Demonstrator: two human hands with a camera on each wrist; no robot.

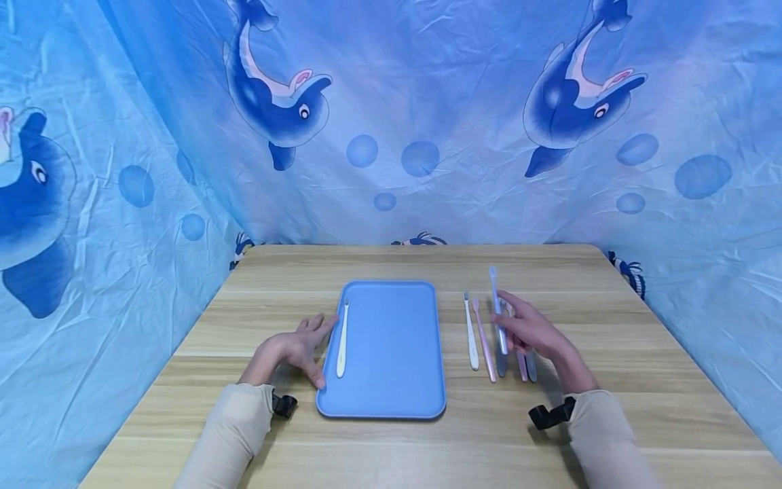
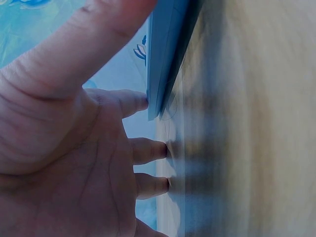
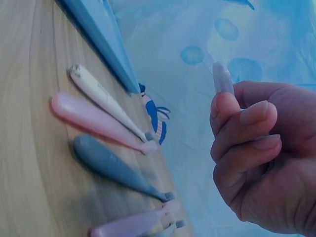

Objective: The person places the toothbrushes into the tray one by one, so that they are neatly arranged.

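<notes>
My right hand (image 1: 530, 331) holds a pale lavender-blue toothbrush (image 1: 494, 288) above the table, its head pointing to the far side. In the right wrist view the thumb and fingers of the right hand (image 3: 261, 148) pinch it, and only one end of the toothbrush (image 3: 223, 78) shows. My left hand (image 1: 299, 350) is spread at the left edge of a blue tray (image 1: 391, 401), thumb and fingertips at the rim. A white toothbrush (image 1: 343, 339) lies lengthwise on the tray's left side.
Right of the tray lie a white toothbrush (image 1: 472, 336), a pink toothbrush (image 1: 484, 343) and a dark grey toothbrush (image 3: 113, 160). Another pink toothbrush (image 3: 131, 224) and a grey one (image 1: 531, 367) lie partly hidden by the right hand. A blue dolphin-print curtain (image 1: 391, 102) surrounds the wooden table (image 1: 391, 451).
</notes>
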